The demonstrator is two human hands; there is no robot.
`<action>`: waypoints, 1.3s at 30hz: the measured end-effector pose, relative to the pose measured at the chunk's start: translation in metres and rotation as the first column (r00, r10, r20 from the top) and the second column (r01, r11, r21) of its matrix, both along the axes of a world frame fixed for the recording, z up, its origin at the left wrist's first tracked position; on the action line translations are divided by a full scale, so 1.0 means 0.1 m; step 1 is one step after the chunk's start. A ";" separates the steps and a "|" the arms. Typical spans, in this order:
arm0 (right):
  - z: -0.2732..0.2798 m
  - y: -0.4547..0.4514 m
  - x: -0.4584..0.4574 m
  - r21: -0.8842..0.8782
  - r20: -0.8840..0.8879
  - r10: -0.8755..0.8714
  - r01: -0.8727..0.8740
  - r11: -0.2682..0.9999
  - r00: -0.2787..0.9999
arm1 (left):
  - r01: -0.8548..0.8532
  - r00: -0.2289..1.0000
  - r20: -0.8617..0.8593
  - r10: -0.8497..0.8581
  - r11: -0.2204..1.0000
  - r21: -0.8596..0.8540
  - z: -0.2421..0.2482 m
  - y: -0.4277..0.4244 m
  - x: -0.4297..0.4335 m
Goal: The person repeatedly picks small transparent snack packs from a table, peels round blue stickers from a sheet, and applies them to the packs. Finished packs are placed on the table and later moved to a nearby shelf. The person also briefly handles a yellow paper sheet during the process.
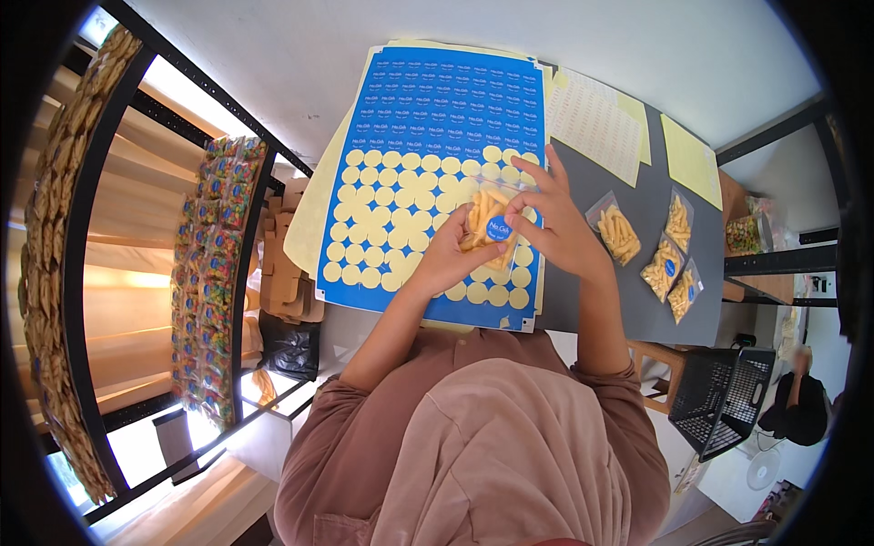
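Observation:
A clear zip bag of pale stick-shaped snacks [486, 205] is held over a large blue sheet of round stickers [437, 102]. A round blue sticker [499, 228] lies on the bag's front. My left hand [454, 252] grips the bag's left side, its thumb across the lower front. With thumb and index finger, my right hand [553, 225] touches the sticker's right edge; its other fingers are raised. The sheet's lower half shows round yellow backing spots where stickers are gone. Right of the sheet, one snack bag [618, 232] lies alone, near a group of several more [661, 269].
Printed sticker sheets [594, 123] and a yellow sheet [689, 160] lie at the grey table's far right. A black plastic basket [720, 403] stands right of the table. Racks with packed snacks [215, 273] rise at left, beside cardboard [283, 259]. Another person [799, 406] is at far right.

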State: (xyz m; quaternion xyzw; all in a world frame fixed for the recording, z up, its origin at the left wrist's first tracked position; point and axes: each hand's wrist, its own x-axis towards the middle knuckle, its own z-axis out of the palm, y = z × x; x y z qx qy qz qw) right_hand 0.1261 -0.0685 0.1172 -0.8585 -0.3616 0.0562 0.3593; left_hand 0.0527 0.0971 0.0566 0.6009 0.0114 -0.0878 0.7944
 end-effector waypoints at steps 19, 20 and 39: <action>-0.03 0.04 0.03 0.004 0.009 -0.026 0.026 1.000 1.000 | 0.006 1.000 0.017 -0.006 1.000 -0.004 0.06 0.00 0.01; -0.04 0.04 0.02 0.011 0.014 -0.027 0.027 1.000 1.000 | 0.008 1.000 0.017 -0.007 1.000 -0.008 0.06 0.00 0.01; -0.09 0.11 -0.13 0.201 0.014 -0.181 0.174 0.964 0.983 | -0.035 0.999 0.016 0.037 0.993 -0.115 0.05 -0.05 0.00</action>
